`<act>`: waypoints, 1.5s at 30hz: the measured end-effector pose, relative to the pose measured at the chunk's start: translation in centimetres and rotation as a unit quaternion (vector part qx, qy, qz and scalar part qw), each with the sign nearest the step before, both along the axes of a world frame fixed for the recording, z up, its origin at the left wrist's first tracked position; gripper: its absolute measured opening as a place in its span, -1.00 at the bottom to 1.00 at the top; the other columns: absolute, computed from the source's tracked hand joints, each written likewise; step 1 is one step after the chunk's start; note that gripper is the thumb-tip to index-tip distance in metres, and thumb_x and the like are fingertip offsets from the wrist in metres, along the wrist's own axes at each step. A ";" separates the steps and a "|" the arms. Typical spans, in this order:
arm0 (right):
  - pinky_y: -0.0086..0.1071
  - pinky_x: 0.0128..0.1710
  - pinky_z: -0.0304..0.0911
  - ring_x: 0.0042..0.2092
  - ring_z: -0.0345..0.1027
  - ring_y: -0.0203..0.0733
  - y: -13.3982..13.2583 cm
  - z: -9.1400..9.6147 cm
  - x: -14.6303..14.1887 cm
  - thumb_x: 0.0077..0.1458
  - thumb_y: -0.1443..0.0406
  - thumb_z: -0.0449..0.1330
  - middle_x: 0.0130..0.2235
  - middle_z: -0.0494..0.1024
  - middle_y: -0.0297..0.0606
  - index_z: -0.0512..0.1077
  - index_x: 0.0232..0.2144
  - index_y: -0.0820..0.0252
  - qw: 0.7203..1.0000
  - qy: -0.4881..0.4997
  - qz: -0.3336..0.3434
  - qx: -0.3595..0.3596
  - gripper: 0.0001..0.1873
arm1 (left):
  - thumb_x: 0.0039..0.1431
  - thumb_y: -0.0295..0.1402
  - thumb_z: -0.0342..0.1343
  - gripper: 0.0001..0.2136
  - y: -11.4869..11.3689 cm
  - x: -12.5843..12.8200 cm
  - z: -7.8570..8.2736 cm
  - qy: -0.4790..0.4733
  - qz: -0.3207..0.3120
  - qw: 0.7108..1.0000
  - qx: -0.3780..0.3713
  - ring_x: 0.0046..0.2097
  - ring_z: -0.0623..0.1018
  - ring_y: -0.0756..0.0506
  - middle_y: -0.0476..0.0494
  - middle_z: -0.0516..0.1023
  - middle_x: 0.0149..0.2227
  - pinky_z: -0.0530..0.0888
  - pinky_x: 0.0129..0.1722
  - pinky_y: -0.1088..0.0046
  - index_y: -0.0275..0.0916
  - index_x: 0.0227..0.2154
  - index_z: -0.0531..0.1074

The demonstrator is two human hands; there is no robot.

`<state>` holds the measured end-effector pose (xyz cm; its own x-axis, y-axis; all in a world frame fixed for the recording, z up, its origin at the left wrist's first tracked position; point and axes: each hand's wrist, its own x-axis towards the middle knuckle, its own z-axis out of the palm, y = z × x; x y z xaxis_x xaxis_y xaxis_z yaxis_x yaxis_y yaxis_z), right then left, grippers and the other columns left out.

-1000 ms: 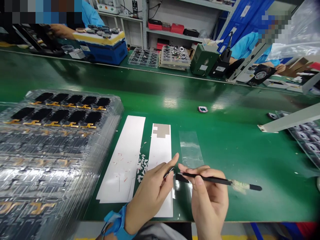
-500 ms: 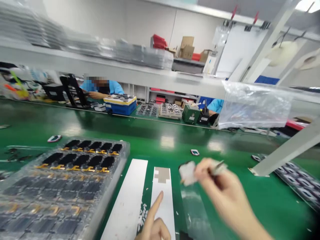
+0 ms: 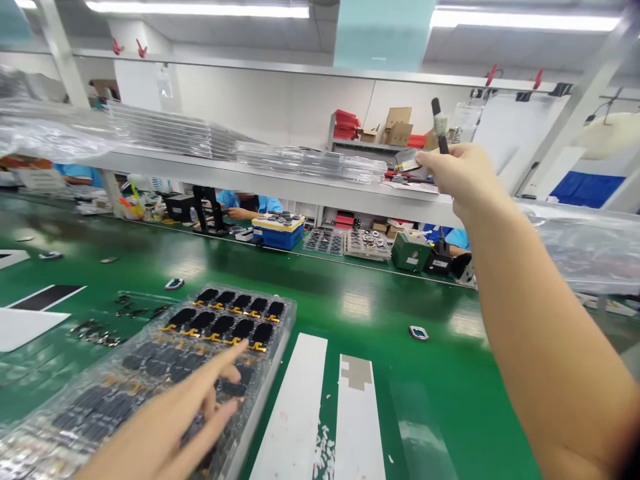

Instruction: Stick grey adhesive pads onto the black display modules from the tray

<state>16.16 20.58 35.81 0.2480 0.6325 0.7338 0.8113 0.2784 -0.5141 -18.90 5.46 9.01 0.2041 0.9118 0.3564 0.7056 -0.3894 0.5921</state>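
My left hand (image 3: pixel 200 400) is over the clear plastic tray (image 3: pixel 280 380), fingers apart. Its index fingertip is at the lower edge of the black flat parts (image 3: pixel 220 328) with gold tabs; I cannot tell whether it touches. My right hand (image 3: pixel 463 175) is raised to shelf height on a stretched arm. Thumb and fingers pinch the edge of a small flat part (image 3: pixel 407 160), grey with a pale strip. A slim dark tool (image 3: pixel 441 127) with a pale wrapped band sticks up from the same hand. Two white strips (image 3: pixel 290 407) lie right of the tray, one bearing a grey-beige patch (image 3: pixel 357 372).
A shelf (image 3: pixel 300 189) with stacked clear trays (image 3: pixel 310 163) crosses above the green bench (image 3: pixel 320 287). White scraps (image 3: pixel 325 447) lie between the strips. Small framed parts (image 3: pixel 419 333) dot the bench. Co-workers in blue sit beyond a blue box (image 3: pixel 278 233).
My right hand has risen from above the bench to the shelf, still holding a flat part and tool. My left hand has moved left from the white strip to the tray. The view has tilted up.
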 end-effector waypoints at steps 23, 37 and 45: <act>-0.18 -0.12 0.42 -0.09 0.43 -0.13 6.6 -29.4 2.5 0.26 0.21 0.17 0.00 0.46 -0.16 0.39 -0.01 0.21 0.902 -0.031 0.007 -0.430 -0.70 | 0.28 -0.24 0.13 -0.79 12.9 -5.1 -1.0 0.222 0.098 0.970 -0.013 -0.18 0.54 -0.11 -0.13 0.52 -0.17 0.50 -0.16 0.23 -0.30 -0.18 0.45; -0.35 -0.36 0.27 -0.29 0.44 -0.07 -7.8 -29.6 2.2 0.13 0.06 0.11 -0.35 0.58 -0.23 0.53 -0.34 0.15 0.937 0.046 0.153 -0.311 -0.66 | 0.22 -0.39 0.17 -0.76 13.4 -1.5 3.7 0.277 0.073 0.948 -0.135 -0.12 0.54 -0.18 -0.18 0.54 -0.14 0.49 -0.11 0.18 -0.31 -0.06 0.44; -0.49 -0.54 0.22 -0.50 0.32 -0.32 -16.6 -29.9 -2.5 0.10 0.27 0.18 -0.38 0.52 -0.34 0.49 -0.32 0.11 0.904 0.203 0.261 -0.271 -0.90 | 0.19 -0.35 0.05 -0.82 8.5 7.2 3.7 0.016 -0.222 0.938 -0.267 -0.39 0.52 -0.03 -0.06 0.54 -0.39 0.44 -0.41 0.49 -0.27 -0.21 0.48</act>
<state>13.71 3.96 5.89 -0.0095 0.9805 0.1965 0.3559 0.1870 -0.9156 -11.67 13.98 12.74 0.6078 0.7818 -0.1390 0.5648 -0.3026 0.7678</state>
